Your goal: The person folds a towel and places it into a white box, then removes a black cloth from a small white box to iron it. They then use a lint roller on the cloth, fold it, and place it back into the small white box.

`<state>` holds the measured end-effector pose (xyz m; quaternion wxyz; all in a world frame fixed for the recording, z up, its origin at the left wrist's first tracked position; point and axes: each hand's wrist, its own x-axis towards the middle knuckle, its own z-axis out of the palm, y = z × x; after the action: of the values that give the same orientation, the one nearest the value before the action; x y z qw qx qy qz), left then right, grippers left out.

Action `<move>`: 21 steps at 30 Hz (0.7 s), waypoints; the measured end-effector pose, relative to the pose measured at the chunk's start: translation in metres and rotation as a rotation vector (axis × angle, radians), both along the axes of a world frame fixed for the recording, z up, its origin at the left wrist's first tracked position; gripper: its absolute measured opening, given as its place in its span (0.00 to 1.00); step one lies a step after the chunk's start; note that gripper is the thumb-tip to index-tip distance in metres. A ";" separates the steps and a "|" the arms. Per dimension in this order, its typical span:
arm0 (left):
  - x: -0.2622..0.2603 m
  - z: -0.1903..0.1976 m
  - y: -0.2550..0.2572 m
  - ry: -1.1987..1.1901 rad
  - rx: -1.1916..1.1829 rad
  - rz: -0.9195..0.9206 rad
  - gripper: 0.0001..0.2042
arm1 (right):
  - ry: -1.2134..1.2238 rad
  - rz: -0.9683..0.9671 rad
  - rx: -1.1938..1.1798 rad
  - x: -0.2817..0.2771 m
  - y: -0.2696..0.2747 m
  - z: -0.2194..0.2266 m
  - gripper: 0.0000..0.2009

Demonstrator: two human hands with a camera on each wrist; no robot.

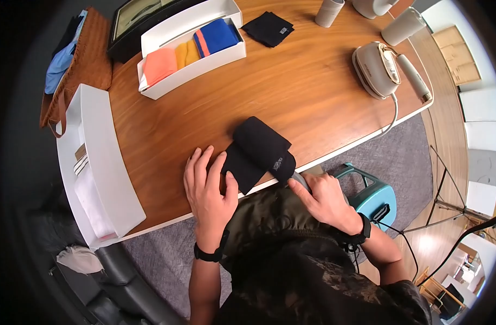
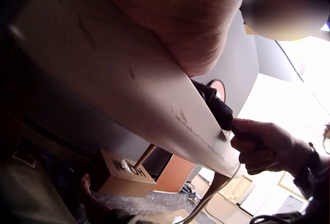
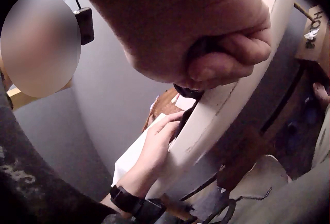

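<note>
A folded piece of black fabric with small pale lettering lies at the front edge of the wooden table. My left hand rests on the tabletop at its left side, fingers extended and thumb at the fabric's edge. With curled fingers, my right hand grips a grey handle at the table edge, its far end meeting the lettered part of the fabric; what tool it is, I cannot tell. The right wrist view shows the fingers of the right hand curled around something dark.
A white box holds folded orange, yellow and blue fabrics. Near it lies another black folded cloth. A garment steamer with a cord stands at the right. Another white box sits on the left, and a teal stool stands below.
</note>
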<state>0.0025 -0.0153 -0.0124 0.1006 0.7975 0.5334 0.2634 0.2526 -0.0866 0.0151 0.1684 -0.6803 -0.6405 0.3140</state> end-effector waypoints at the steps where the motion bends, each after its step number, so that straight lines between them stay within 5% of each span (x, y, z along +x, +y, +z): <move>1: 0.000 0.000 0.000 -0.002 -0.006 0.001 0.19 | -0.002 0.010 0.008 -0.002 -0.001 -0.001 0.23; 21: 0.000 -0.004 0.000 0.004 0.023 -0.019 0.19 | -0.012 -0.003 0.030 0.000 -0.006 0.006 0.26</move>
<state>0.0023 -0.0154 -0.0160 0.0929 0.8041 0.5229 0.2672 0.2526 -0.0931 0.0206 0.1753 -0.6806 -0.6451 0.2998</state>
